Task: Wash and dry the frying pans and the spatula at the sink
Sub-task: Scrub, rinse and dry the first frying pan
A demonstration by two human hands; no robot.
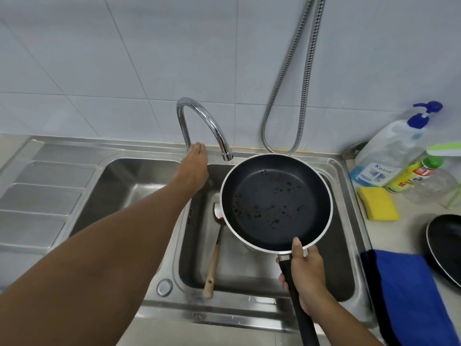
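My right hand (306,275) grips the black handle of a dark non-stick frying pan (274,203), thumb on its rim, holding it level above the sink basin (139,181). Small brown droplets dot the pan's inside. My left hand (195,162) reaches to the base of the chrome tap (199,121), fingers at the tap stem; its grip is hidden. A spatula (213,260) with a wooden handle lies in the basin, its metal blade partly under the pan. A second black pan (446,248) sits on the counter at the right edge.
A blue cloth (411,295) lies on the counter right of the sink. A yellow sponge (378,204), a pump bottle (391,151) and a green-capped bottle (419,174) stand at back right. The drainboard (42,193) is on the left. A metal hose (287,96) hangs on the wall.
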